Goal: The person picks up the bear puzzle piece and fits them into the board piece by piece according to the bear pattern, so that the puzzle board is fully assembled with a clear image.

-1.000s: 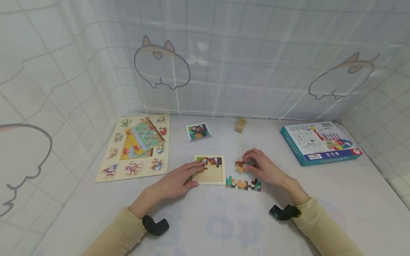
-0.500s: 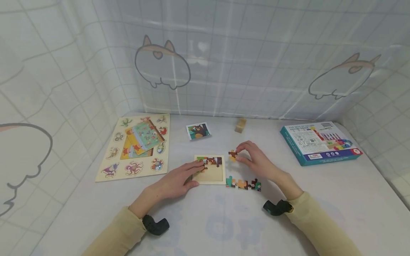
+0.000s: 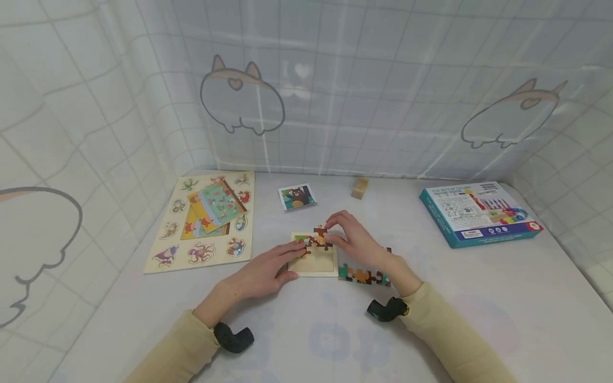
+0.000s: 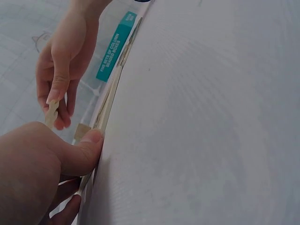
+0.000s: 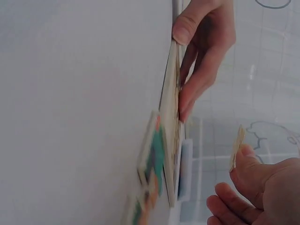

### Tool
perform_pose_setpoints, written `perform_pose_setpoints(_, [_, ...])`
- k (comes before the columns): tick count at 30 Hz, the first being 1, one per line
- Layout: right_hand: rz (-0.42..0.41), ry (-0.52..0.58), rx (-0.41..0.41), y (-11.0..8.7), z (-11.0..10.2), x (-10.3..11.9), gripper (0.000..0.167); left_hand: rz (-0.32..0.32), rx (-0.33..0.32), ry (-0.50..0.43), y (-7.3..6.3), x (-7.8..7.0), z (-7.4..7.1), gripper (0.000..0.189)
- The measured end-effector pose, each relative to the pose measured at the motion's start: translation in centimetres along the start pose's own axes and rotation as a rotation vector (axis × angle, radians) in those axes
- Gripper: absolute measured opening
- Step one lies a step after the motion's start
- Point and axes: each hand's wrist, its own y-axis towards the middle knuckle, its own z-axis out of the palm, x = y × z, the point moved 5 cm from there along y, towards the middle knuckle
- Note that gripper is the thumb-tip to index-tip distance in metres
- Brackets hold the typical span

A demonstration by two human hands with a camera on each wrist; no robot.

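Note:
Thumb and fingers of my right hand (image 3: 354,242) pinch a brown and orange jigsaw piece (image 3: 320,235), raised over the upper part of a small wooden puzzle tray (image 3: 313,266). The piece (image 5: 237,147) shows edge-on in the right wrist view. Fitted pieces of a bear picture line the tray's top and left; the held piece covers some of them. My left hand (image 3: 261,271) rests on the tray's left side, straight fingers over the pieces and thumb by the near corner. Right of the tray lies a row of loose jigsaw pieces (image 3: 362,276), partly under my right forearm.
Behind the tray lie a bear picture card (image 3: 297,197) and a small wooden block (image 3: 359,188). On the left, a sea-animal board (image 3: 158,234) bears two picture cards (image 3: 221,205). A teal-edged box (image 3: 479,215) lies at the right, before the wall sheet (image 3: 364,106).
My right hand has carried the pinched piece leftward from the loose pieces to above the tray. My left hand has stayed on the tray's left side.

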Motion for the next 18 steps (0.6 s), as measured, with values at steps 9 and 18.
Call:
perform_pose_setpoints(9, [0.03,0.0,0.038,0.0,1.5,-0.2,0.025,0.009,-0.01,-0.009,-0.2,-0.4,-0.3,0.056])
perform_pose_setpoints(18, [0.032,-0.027,0.053,0.0,2.8,-0.4,0.025,0.014,-0.008,-0.022,-0.2,-0.4,-0.3,0.054])
